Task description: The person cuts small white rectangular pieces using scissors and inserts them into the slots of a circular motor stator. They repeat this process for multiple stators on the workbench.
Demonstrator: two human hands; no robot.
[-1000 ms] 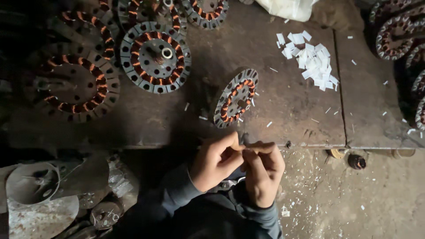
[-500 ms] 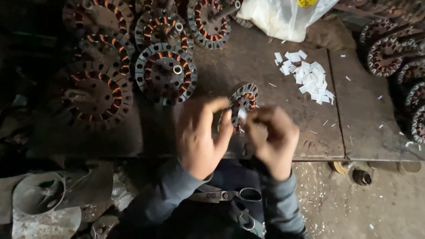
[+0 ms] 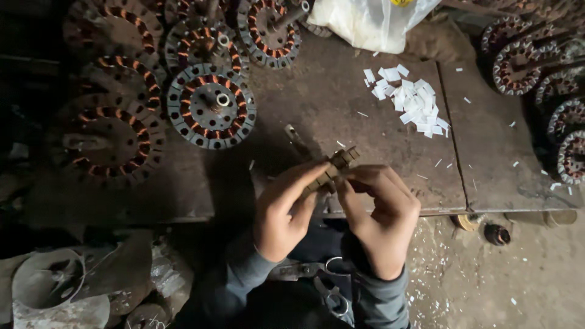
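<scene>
A dim workbench (image 3: 365, 134) of dark, worn metal is seen from above. At the lower centre of the frame, two bare hands are brought together over the bench's near edge. A round motor stator (image 3: 332, 170), ringed with copper-coloured windings, is held edge-on between them, so that only its rim is shown. The left hand (image 3: 285, 210) is closed on the lower left part of the rim, with the fingers stretched along it. The right hand (image 3: 381, 213) is curled against the right side of the stator, its fingertips pressed close to the rim; what is pinched there cannot be made out.

In the upper left of the frame, several larger stators lie flat in a loose heap, the nearest one (image 3: 211, 106) showing a shaft hole at its centre. More stators (image 3: 518, 58) are stacked along the right edge. A scatter of small white paper slips (image 3: 411, 97) lies on the bench at the upper right, just below a pale plastic bag (image 3: 368, 21). Below the hands, at the bottom centre, a pair of scissors (image 3: 332, 286) rests on the person's lap, between grey sleeves.
</scene>
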